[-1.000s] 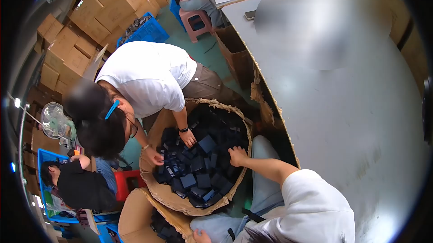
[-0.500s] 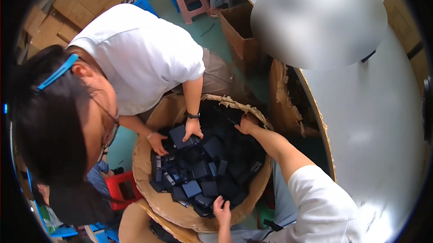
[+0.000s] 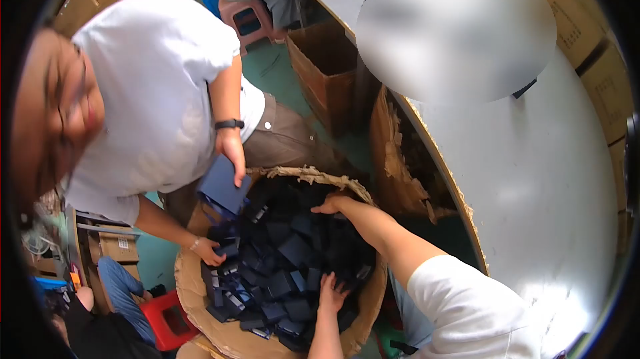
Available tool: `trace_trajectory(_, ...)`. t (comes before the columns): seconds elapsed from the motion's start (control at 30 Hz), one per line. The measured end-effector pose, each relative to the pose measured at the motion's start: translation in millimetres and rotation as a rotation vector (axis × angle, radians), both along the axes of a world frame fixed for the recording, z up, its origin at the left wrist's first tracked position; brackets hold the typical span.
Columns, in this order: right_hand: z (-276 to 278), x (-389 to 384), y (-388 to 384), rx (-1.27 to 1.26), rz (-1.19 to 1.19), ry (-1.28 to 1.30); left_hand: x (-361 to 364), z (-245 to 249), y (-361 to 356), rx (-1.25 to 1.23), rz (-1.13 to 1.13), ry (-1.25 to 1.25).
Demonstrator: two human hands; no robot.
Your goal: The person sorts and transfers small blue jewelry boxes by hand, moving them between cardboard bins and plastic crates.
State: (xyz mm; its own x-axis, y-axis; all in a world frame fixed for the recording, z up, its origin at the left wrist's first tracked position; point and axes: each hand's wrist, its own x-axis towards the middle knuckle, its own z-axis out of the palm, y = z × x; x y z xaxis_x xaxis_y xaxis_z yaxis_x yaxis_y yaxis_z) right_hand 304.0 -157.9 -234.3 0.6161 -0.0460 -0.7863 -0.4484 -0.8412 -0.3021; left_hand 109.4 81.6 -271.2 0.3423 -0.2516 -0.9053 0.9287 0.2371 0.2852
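Right hand (image 3: pixel 330 206) and left hand (image 3: pixel 330 296) on a heaped tub

Grey smooth worktop (image 3: pixel 533 192) fills the view from 1 to 5 o'clock, and none of the tub's contents lie on the part that shows. Beside it, at 6 o'clock, sits a round tub lined with frayed brown paper (image 3: pixel 308 175), heaped to the rim with dark blue flat cases (image 3: pixel 293 249). Judged from that, most of the pile is yet to be handled. A co-worker's hand (image 3: pixel 233 149) holds one large dark blue flat piece (image 3: pixel 222 187) above the 11 o'clock rim. The co-worker's other hand (image 3: pixel 210 250) rests among the cases at 9 o'clock. The right arm reaches to the tub's 1 o'clock edge, hand palm down, fingers loosely spread, gripping nothing. The left hand comes in from 5 o'clock, fingertips sunk among the cases; whether it grips one I cannot tell.
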Motion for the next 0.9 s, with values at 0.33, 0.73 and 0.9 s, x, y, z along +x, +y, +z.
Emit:
trace_trajectory(0.33, -35.4, -17.5, 21.2, -0.207, -0.057, -0.228, -4.7, 5.6, 3.0, -0.129, 0.203, 0.028)
trace_trajectory(0.73, -134.8, -83.1, 51.5, 0.447, -0.168, 0.327, 2.7, 24.3, 2.0, -0.457, 0.339, 0.054)
trace_trajectory(0.9, -17.0, -100.6, 89.2, 0.083, -0.117, 0.211, -18.9, 42.4, 20.6, -0.304, 0.501, 0.053)
